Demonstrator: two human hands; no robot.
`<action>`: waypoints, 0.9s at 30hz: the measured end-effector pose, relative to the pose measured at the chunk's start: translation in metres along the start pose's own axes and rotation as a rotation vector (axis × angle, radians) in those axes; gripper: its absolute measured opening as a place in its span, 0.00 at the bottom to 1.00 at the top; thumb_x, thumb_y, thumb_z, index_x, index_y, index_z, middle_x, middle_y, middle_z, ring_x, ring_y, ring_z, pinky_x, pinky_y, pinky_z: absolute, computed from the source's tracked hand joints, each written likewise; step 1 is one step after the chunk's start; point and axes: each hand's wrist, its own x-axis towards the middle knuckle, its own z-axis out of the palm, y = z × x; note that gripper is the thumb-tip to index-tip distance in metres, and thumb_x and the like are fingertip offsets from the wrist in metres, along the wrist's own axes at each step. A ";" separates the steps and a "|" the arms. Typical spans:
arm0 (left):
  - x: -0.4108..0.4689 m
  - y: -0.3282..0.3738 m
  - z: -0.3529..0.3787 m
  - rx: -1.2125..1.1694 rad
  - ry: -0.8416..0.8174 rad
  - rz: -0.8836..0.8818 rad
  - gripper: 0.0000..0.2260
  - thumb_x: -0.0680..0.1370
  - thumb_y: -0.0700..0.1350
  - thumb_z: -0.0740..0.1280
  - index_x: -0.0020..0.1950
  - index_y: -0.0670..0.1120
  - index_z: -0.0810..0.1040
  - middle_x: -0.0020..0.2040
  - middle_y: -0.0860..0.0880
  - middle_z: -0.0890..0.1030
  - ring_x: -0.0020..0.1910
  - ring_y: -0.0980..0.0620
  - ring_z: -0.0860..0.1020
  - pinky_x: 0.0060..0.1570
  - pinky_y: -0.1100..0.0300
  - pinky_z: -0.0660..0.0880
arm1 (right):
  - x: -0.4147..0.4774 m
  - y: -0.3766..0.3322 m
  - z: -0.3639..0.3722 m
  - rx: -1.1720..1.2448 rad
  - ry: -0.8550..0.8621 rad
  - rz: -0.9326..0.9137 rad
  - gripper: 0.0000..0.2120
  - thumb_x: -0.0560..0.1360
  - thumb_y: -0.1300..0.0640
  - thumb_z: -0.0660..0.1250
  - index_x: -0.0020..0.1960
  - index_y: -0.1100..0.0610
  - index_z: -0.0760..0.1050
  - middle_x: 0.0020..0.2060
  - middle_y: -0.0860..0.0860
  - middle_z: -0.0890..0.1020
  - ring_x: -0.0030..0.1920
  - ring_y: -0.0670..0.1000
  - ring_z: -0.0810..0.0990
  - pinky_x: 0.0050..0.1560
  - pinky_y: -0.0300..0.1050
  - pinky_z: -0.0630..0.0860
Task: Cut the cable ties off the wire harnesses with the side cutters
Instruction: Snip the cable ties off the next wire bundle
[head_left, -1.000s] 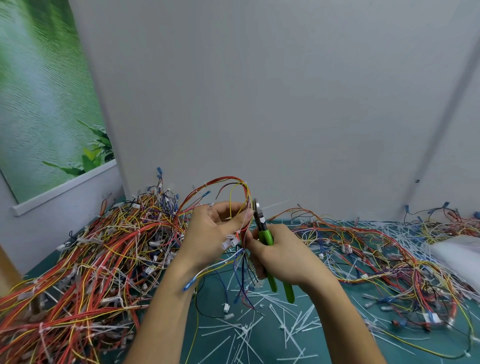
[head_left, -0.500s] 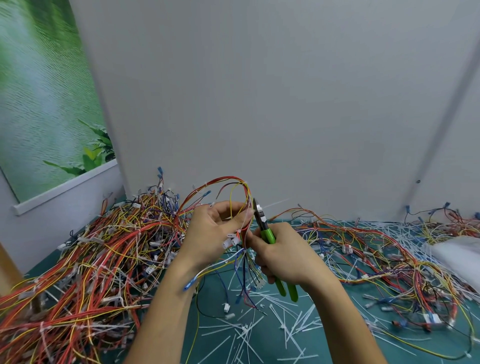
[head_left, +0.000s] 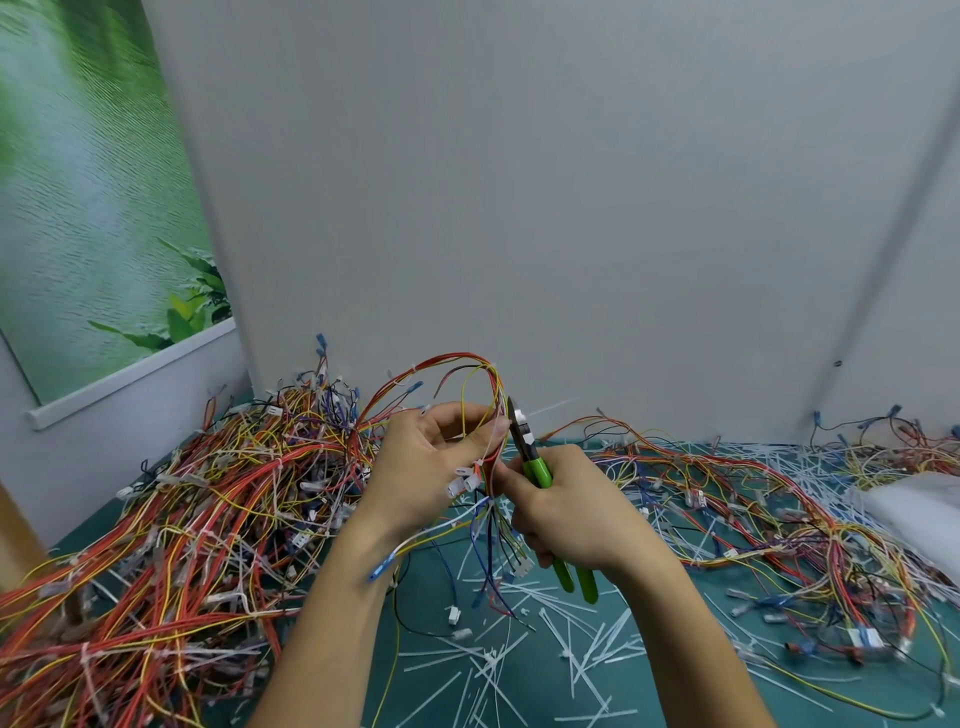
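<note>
My left hand (head_left: 422, 470) grips a wire harness (head_left: 457, 371) of red, yellow and black wires that loops up above my fingers, its loose ends with white connectors hanging below. My right hand (head_left: 569, 512) holds green-handled side cutters (head_left: 535, 465), handles squeezed close together, jaws pointing up right beside the harness near my left thumb. A white cable tie (head_left: 485, 460) wraps the bundle just below my thumb. Whether the jaws touch a tie is not visible.
A big heap of tied harnesses (head_left: 171, 519) fills the left of the green table (head_left: 670, 691). More wires (head_left: 779, 519) spread across the right. Several cut white ties (head_left: 519, 660) litter the middle. A white bag (head_left: 914, 512) lies at the right edge. A grey wall stands behind.
The cutter handles have closed together since a second ago. Both hands stay in nearly the same place.
</note>
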 end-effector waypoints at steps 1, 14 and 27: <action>0.000 0.000 0.000 0.001 0.000 -0.001 0.09 0.72 0.48 0.74 0.47 0.44 0.87 0.42 0.47 0.87 0.41 0.54 0.85 0.42 0.66 0.79 | 0.000 0.000 0.000 0.005 -0.008 0.000 0.21 0.84 0.47 0.64 0.48 0.67 0.76 0.26 0.53 0.75 0.24 0.52 0.74 0.29 0.47 0.77; 0.001 0.000 -0.001 0.001 -0.001 -0.009 0.11 0.72 0.48 0.74 0.49 0.42 0.86 0.43 0.47 0.87 0.41 0.54 0.85 0.42 0.67 0.78 | 0.000 -0.002 0.001 0.002 -0.016 0.014 0.21 0.84 0.47 0.63 0.49 0.66 0.76 0.29 0.55 0.74 0.26 0.54 0.75 0.29 0.47 0.78; 0.002 -0.003 0.000 -0.015 -0.001 -0.019 0.09 0.72 0.47 0.75 0.48 0.43 0.87 0.41 0.45 0.87 0.38 0.53 0.85 0.40 0.66 0.79 | -0.001 -0.005 0.002 0.022 -0.044 0.022 0.21 0.85 0.48 0.62 0.48 0.68 0.75 0.29 0.55 0.77 0.26 0.52 0.76 0.28 0.42 0.77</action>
